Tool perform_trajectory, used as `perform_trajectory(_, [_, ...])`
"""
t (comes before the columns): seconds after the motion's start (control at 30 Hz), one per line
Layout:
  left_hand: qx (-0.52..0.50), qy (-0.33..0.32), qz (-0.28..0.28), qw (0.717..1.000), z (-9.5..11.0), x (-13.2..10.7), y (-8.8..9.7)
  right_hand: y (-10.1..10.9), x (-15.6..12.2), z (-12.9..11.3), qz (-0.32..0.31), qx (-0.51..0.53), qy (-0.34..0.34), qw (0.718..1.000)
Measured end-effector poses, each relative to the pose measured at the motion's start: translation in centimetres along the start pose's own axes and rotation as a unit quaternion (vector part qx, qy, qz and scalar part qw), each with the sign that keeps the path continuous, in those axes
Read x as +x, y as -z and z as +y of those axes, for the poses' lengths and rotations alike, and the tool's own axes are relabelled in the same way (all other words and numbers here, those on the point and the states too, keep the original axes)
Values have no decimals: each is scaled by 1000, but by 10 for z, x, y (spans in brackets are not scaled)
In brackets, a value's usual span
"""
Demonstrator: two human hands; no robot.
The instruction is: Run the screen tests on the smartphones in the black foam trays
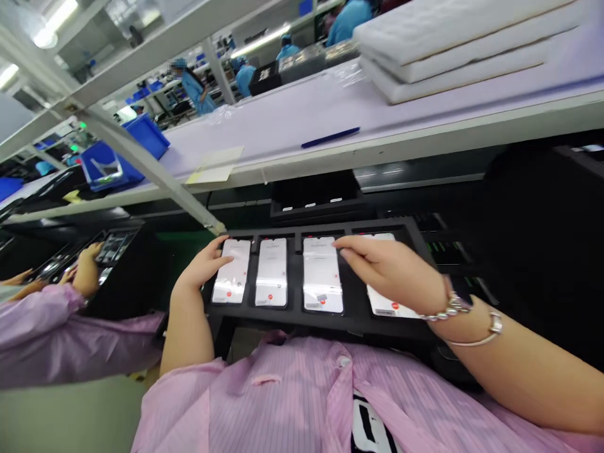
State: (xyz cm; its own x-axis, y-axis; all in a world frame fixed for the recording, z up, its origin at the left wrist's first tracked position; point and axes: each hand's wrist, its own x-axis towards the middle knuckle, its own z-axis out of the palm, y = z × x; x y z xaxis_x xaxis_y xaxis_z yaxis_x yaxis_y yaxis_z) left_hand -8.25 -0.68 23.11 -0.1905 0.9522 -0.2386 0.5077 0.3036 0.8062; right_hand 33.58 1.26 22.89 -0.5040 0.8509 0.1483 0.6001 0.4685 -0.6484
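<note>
A black tray (358, 314) in front of me holds several phones with lit white screens. My left hand (202, 267) rests on the leftmost phone (232, 280), thumb on its top edge, fingers curled at the tray's left side. My right hand (387, 267) lies over the rightmost phone (384, 303), fingers stretched left and fingertips touching the upper right corner of the third phone (322, 283). The second phone (272, 272) is untouched. Bracelets circle my right wrist.
A co-worker in a pink sleeve (56, 333) handles another black tray (113, 248) at my left. Above runs a white shelf (330, 119) with a blue pen (330, 136), yellow papers, blue bins (123, 154) and stacked white foam sheets (453, 50). A second dark tray (316, 198) sits behind mine.
</note>
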Motion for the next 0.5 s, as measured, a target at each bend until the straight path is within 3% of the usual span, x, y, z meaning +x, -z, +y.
perform_trajectory(0.17, [40,-34,103,993,-17,-2,-12,12,-22,6,133,17,-7,991])
perform_trajectory(0.27, [81,-118,166,976,-23,-28,-29,19,-49,-1,180,-28,-23,983])
perform_trajectory(0.37, [222,-247,190,924,-21,-70,-62,13,-75,-7,156,-38,13,987])
perform_trajectory(0.5, [321,-383,151,853,-17,-109,-111,-20,-87,-6,89,-11,136,987])
